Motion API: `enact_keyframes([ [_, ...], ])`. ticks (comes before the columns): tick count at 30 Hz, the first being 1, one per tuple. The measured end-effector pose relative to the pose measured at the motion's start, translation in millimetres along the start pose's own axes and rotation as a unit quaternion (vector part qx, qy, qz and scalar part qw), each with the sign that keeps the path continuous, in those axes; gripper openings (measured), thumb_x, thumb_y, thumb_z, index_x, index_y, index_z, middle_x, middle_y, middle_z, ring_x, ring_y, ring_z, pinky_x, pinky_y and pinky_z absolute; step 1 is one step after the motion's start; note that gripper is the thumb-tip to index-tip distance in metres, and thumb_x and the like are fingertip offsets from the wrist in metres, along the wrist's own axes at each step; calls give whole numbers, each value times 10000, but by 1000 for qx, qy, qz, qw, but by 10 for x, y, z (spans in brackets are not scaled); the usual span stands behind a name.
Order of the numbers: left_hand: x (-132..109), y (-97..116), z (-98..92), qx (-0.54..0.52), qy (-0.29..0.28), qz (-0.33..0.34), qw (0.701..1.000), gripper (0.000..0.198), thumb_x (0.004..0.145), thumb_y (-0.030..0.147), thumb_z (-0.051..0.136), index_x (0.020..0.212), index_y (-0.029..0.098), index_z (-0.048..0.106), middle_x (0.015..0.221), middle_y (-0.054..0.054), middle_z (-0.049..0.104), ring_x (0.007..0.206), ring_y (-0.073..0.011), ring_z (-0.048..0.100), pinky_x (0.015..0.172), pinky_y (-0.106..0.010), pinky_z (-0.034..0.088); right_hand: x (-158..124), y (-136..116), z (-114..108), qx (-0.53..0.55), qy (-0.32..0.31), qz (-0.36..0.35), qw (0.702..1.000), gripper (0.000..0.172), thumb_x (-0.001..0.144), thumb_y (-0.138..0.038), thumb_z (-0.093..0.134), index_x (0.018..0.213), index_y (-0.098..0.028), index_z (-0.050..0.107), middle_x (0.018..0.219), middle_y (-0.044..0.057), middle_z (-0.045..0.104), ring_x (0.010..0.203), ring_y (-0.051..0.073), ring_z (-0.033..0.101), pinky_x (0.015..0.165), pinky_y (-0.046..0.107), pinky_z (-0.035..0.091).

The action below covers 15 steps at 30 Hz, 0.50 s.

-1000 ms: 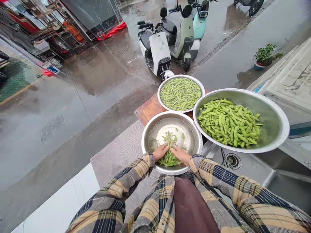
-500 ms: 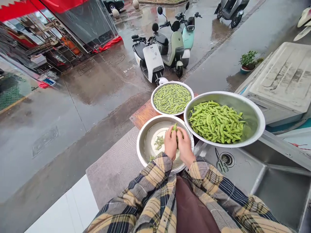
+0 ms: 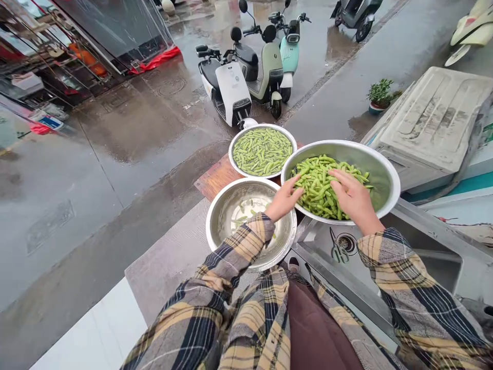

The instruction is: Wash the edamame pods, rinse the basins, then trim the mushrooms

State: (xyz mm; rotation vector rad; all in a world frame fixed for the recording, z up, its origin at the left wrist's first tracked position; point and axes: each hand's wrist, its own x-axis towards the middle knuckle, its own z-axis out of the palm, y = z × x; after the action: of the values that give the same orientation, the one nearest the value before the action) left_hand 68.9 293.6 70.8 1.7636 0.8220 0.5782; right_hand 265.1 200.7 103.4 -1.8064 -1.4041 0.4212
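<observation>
A: What do we list nearest?
B: Front basin point(image 3: 216, 224), with scattered loose pods point(image 3: 241, 220). Next, left hand point(image 3: 284, 199) and right hand point(image 3: 354, 199): fingers spread, nothing visibly gripped. Green pods point(image 3: 318, 184): heaped between them in the large basin point(image 3: 379, 182).
A: Handling?
B: We'd cup from both sides, inside the rim, against spillage. Farthest: rear basin point(image 3: 230, 153), pod-filled.

On the wet pavement point(image 3: 154, 113), a white scooter point(image 3: 233, 90), an olive scooter point(image 3: 268, 74) and a mint scooter point(image 3: 289, 54) stand close together, a dark grey scooter point(image 3: 357, 15) farther off. At right, a potted plant point(image 3: 379, 92) sits near a stained, pale box-like unit point(image 3: 439, 115), and scissors point(image 3: 339, 253) lie beside the drain point(image 3: 347, 243) in a metal sink point(image 3: 321, 239). At upper left, an orange cylinder point(image 3: 87, 59) stands near a plastic sheet point(image 3: 115, 25).
</observation>
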Motion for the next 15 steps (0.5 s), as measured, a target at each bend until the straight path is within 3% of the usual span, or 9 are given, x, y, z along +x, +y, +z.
enact_keyframes([
  [3,-243,-386,-669,110,77,-57,989,466,941,366,444,1359,178,533,1391,-126,547,1271,-245,516,1093,-407,397,-132,-215,456,74,-118,-10,990,377,955,-362,427,1242,-240,640,1260,71,661,1175,216,602,1013,385,468],
  [4,-301,-515,-854,153,70,-71,983,451,941,343,437,1344,170,545,1372,-128,560,1258,-244,526,1094,-418,396,-171,-259,663,74,-184,-11,980,372,955,-334,426,1247,-238,635,1257,66,665,1163,210,609,1010,375,469],
  [6,-378,-754,-1108,239,6,-87,967,434,922,292,459,1323,164,564,1367,-126,564,1276,-244,510,1116,-425,370,-232,-285,1099,25,-304,-7,952,388,936,-270,454,1291,-218,602,1300,82,640,1185,217,595,1028,371,450],
  [8,-409,-949,-1196,310,-70,-97,943,442,917,280,468,1341,187,554,1420,-113,520,1311,-247,476,1131,-430,347,-254,-244,1499,-32,-358,9,933,442,910,-225,493,1345,-181,552,1343,118,602,1225,237,564,1048,370,425],
  [10,-413,-1096,-1172,368,-134,-116,913,454,929,312,457,1372,245,529,1474,-82,468,1339,-271,439,1122,-474,343,-229,-178,1819,-64,-359,27,931,496,907,-200,483,1401,-156,488,1406,153,533,1273,264,518,1072,390,389],
  [13,-433,-1259,-1104,415,-204,-177,869,451,940,377,431,1380,324,515,1498,-49,440,1330,-330,426,1069,-560,358,-135,-106,2160,-96,-347,56,931,543,916,-207,459,1454,-163,408,1481,178,426,1298,300,480,1078,429,355],
  [15,-480,-1353,-1114,406,-239,-209,857,440,937,378,432,1361,326,536,1480,-48,460,1303,-319,455,1068,-516,365,-75,-97,2331,-104,-363,69,923,512,921,-238,460,1428,-171,442,1441,173,473,1269,296,501,1050,412,374],
])
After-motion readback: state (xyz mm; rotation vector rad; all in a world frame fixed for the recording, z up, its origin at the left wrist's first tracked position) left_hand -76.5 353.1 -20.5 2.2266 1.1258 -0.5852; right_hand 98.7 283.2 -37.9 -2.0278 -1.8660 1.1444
